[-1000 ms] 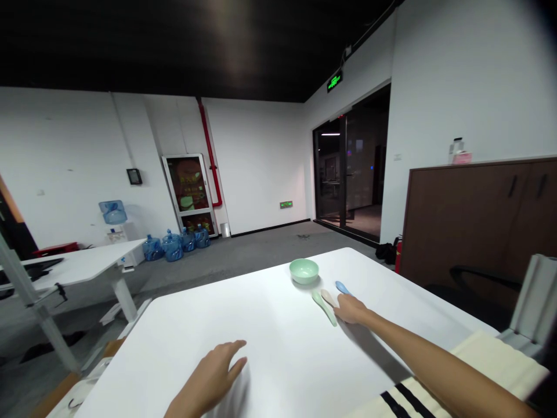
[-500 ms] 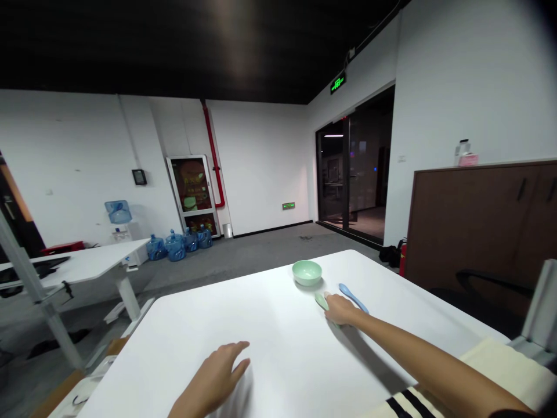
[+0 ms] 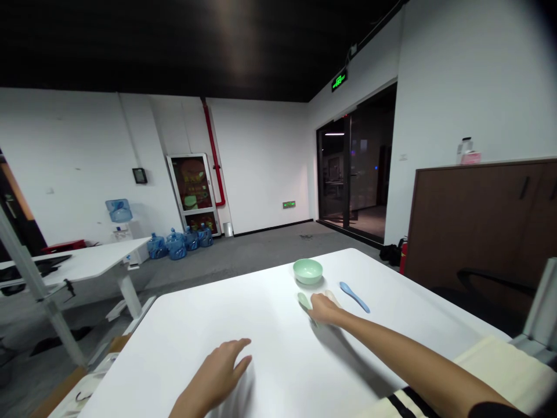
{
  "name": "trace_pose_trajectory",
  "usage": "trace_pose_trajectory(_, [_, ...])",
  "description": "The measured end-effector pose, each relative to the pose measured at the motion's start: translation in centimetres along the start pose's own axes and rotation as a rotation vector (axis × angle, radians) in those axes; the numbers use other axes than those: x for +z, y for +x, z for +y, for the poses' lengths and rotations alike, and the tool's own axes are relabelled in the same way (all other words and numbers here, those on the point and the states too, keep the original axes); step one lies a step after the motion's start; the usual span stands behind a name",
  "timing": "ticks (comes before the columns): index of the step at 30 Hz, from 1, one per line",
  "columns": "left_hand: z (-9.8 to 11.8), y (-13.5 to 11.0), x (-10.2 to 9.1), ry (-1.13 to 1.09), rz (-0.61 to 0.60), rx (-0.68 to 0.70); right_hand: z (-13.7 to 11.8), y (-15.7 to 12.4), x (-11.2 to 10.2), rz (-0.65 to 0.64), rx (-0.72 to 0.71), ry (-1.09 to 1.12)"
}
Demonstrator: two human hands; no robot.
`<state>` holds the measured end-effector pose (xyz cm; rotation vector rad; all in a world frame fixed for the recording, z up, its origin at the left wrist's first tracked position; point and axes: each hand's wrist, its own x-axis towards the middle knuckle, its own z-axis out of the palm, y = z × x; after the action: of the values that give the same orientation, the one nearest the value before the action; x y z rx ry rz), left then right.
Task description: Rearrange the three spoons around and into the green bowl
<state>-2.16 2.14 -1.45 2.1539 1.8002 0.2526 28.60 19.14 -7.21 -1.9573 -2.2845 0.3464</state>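
Observation:
My right hand [image 3: 324, 310] reaches far across the white table [image 3: 270, 325] and lies on a green spoon [image 3: 303, 300], fingers curled over its handle; only the spoon's bowl end shows, left of the knuckles. A beige spoon [image 3: 334, 297] peeks out just behind the hand. To the right a blue spoon [image 3: 354, 296] lies by itself. A mint green bowl [image 3: 307, 270] stands just beyond the hand, near the table's far edge. My left hand [image 3: 221, 371] rests flat on the near table top, fingers stretched out, holding nothing.
A dark wooden cabinet [image 3: 483, 220] and a black chair [image 3: 478, 284] stand to the right of the table. Another white desk [image 3: 78, 264] is at the left. Blue water jugs [image 3: 178, 244] line the far wall. A folded cream cloth [image 3: 500, 371] lies at the near right.
My right hand has slid left across the table from beside the blue spoon, and the green spoon has moved left with it. The left hand has stayed put.

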Motion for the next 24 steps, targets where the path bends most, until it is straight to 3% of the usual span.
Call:
trace_pose_trajectory(8, [-0.1,0.0,0.2,0.001,0.015,0.013,-0.5,-0.4,1.2,-0.055,0.03,-0.006])
trace_pose_trajectory(12, [-0.1,0.0,0.2,-0.004,0.006,0.009,-0.8,-0.5,0.9,-0.021,0.026,-0.038])
trace_pose_trajectory(18, [-0.2,0.1,0.2,-0.006,0.002,0.002,-0.4,-2.3,-2.8,0.109,-0.033,-0.053])
trace_pose_trajectory(24, [0.0,0.0,0.1,-0.004,0.004,0.009,2.5,-5.3,-6.4,0.25,-0.143,0.092])
